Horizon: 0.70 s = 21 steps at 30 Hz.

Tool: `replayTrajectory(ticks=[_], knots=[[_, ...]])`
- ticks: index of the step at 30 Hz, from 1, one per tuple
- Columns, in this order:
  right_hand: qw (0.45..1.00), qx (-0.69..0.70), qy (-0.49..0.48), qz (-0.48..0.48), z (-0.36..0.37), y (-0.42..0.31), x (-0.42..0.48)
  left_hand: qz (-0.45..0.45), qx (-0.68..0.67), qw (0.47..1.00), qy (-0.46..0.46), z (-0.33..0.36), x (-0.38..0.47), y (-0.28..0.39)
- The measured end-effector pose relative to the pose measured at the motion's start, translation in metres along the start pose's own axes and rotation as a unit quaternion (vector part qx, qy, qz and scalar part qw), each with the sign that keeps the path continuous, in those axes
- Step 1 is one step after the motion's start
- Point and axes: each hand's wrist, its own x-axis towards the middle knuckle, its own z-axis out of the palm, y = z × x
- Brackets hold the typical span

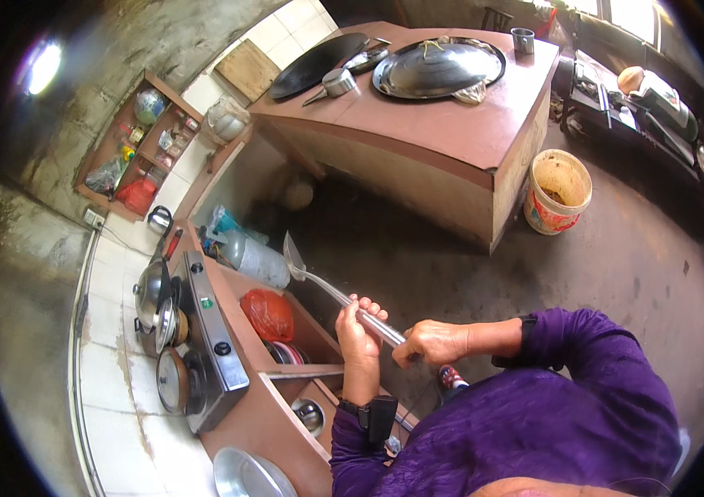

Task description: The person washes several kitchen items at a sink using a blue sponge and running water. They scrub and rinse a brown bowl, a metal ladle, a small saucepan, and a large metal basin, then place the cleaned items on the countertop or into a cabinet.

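A long-handled metal wok spatula (327,287) slants across the middle of the view, its blade pointing up and to the left. My left hand (359,329) curls around the handle partway along, palm turned up. Nearer the butt end, my right hand (434,341) grips the same handle and hides its tip. The blade is in the air, clear of the stove. Behind it, in the picture, a gas cylinder (258,258) stands beside the counter.
On the left counter, a two-knob gas stove (215,335) sits by lidded pans (151,292). A metal basin (251,475) is at the counter's near end. A tiled-top brick stove (414,127) bears a covered wok (442,67). A plastic bucket (558,189) stands on the floor beside it.
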Motion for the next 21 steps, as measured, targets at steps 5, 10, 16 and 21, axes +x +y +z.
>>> replayTrajectory(ticks=[5,10,16,21], knots=[[0.988,0.150,0.032,-0.002,-0.040,0.026,0.020,0.089,0.061,0.992,-0.066,0.022,0.068,0.055],[0.911,-0.194,0.147,0.334,-0.105,0.112,-0.075,0.191,0.153,0.953,-0.179,0.065,0.152,0.088],[0.709,-0.241,0.194,0.634,-0.107,0.249,-0.224,0.147,0.359,0.917,-0.090,0.117,0.299,0.101],[0.572,0.208,0.321,0.726,-0.075,0.306,-0.264,0.285,0.572,0.765,-0.077,0.139,0.409,0.121]])
